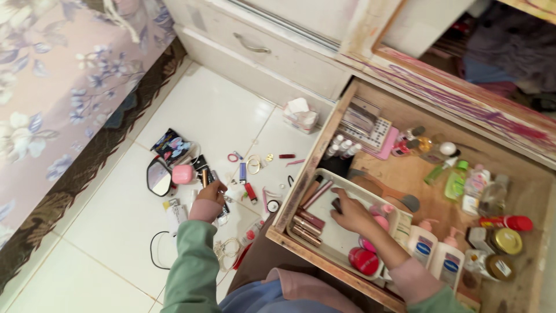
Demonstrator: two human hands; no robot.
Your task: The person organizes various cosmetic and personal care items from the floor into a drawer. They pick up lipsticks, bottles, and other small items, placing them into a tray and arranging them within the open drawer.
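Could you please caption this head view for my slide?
Left hand picks among cosmetics on the floor; right hand reaches into a white tray in an open drawer.

— What sort of place is this?
— A bedroom in a home. A bed with a flowered cover (52,87) runs along the left, and a white tiled floor (104,232) lies beside it.
— Anything else?
— A painted wooden cupboard (278,52) with a metal handle stands against the wall, and its big bottom drawer (509,191) is pulled open, full of lotion bottles (434,252), jars and lipsticks (307,223). More make-up, a small mirror (158,177) and hair ties lie scattered on the tiles, as in someone's private room
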